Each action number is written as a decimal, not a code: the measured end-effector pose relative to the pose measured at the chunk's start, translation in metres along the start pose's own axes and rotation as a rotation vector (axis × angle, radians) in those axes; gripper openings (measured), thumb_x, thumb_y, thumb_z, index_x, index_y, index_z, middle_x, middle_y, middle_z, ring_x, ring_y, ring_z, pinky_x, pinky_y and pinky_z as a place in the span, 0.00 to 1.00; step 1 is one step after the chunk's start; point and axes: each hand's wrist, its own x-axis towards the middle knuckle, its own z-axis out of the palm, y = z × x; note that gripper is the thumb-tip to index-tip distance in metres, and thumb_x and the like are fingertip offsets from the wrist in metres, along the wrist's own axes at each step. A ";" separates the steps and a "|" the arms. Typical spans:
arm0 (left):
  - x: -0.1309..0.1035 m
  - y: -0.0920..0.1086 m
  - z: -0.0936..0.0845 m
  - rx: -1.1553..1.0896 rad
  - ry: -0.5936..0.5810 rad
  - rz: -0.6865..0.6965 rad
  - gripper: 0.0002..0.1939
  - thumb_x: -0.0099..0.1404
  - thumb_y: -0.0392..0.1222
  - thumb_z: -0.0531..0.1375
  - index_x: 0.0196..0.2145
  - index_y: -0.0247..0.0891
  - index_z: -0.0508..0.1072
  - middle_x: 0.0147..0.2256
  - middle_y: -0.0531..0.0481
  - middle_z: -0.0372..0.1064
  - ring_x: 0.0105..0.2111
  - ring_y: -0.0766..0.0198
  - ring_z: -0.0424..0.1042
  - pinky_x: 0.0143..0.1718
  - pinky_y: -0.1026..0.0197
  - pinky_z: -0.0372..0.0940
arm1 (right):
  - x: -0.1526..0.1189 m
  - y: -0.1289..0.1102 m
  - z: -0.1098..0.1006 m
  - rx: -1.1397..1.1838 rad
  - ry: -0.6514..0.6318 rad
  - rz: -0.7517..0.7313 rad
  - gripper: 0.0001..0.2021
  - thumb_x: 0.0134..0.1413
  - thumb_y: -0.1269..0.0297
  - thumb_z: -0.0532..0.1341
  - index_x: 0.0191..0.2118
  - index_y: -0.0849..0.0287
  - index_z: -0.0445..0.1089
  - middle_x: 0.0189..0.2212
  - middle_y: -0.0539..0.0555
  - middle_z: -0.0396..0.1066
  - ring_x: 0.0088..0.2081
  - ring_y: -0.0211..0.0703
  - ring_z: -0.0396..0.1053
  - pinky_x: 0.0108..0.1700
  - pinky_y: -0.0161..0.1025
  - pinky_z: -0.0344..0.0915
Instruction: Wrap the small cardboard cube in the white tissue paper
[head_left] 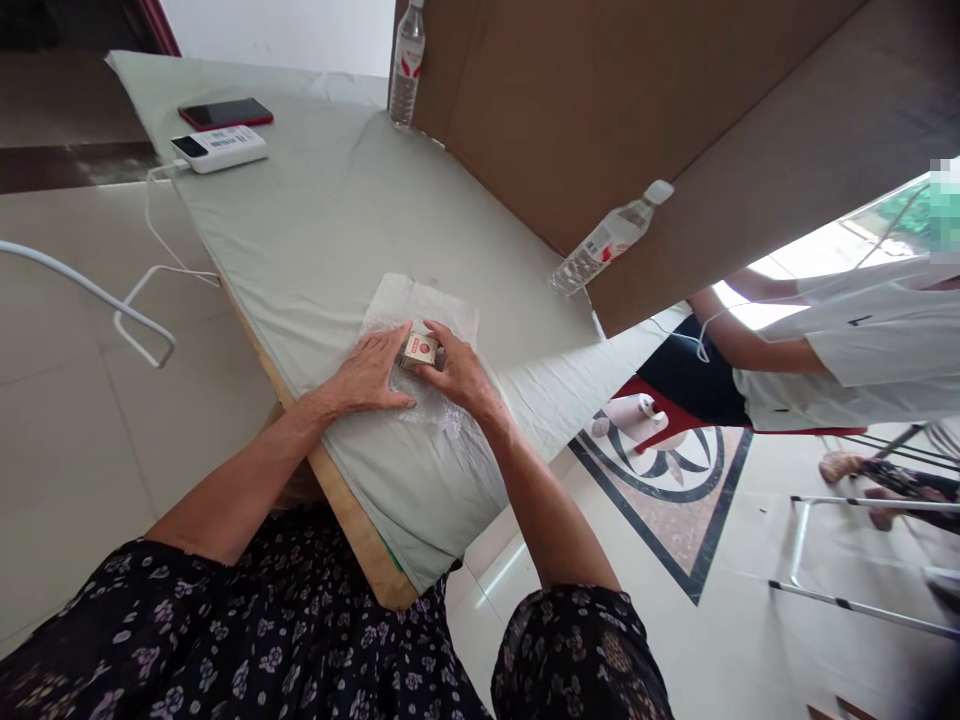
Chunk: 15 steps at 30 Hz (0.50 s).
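A small cream box [420,349] with red print on its top sits over a clear sheet of bubble wrap [424,298] near the table's front edge. My right hand [463,378] has its thumb and fingers gripping the box's right side. On the other side, my left hand [366,370] lies flat over the wrap, thumb apart and fingers stretched out, the fingertips close to the box's left edge. Whether those fingertips touch the box I cannot tell.
Two water bottles [407,70] stand by a large brown cardboard panel [525,120] on the cloth-covered table [315,210]. A phone [226,113] and a white power bank [221,149] with a cable lie at the far left. Another person [795,350] sits at the right.
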 end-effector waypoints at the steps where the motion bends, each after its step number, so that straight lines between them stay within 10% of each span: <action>1: 0.000 0.000 0.000 0.000 -0.001 0.000 0.64 0.52 0.54 0.72 0.75 0.34 0.42 0.72 0.27 0.53 0.71 0.34 0.56 0.70 0.36 0.51 | -0.001 0.000 0.001 -0.004 0.000 0.003 0.35 0.55 0.63 0.68 0.69 0.55 0.62 0.58 0.60 0.76 0.58 0.58 0.74 0.62 0.55 0.66; 8: 0.001 0.003 -0.002 -0.010 -0.031 -0.017 0.63 0.53 0.56 0.71 0.75 0.32 0.42 0.72 0.26 0.52 0.72 0.34 0.53 0.71 0.37 0.49 | 0.007 0.003 -0.026 -0.067 0.100 -0.111 0.38 0.53 0.54 0.73 0.68 0.54 0.63 0.58 0.62 0.76 0.57 0.59 0.75 0.60 0.58 0.69; 11: 0.001 0.003 -0.002 -0.016 -0.024 0.004 0.63 0.53 0.55 0.71 0.75 0.34 0.43 0.72 0.28 0.53 0.72 0.35 0.53 0.71 0.38 0.49 | 0.034 -0.012 -0.099 -0.049 0.323 -0.166 0.39 0.62 0.50 0.66 0.73 0.52 0.53 0.60 0.60 0.74 0.43 0.46 0.79 0.46 0.47 0.76; 15: 0.001 0.005 -0.003 -0.021 -0.014 0.000 0.62 0.53 0.54 0.72 0.75 0.35 0.44 0.72 0.29 0.54 0.72 0.36 0.54 0.71 0.39 0.49 | 0.087 -0.042 -0.217 -0.142 0.477 -0.255 0.35 0.71 0.54 0.59 0.76 0.45 0.45 0.77 0.57 0.45 0.46 0.41 0.78 0.39 0.41 0.75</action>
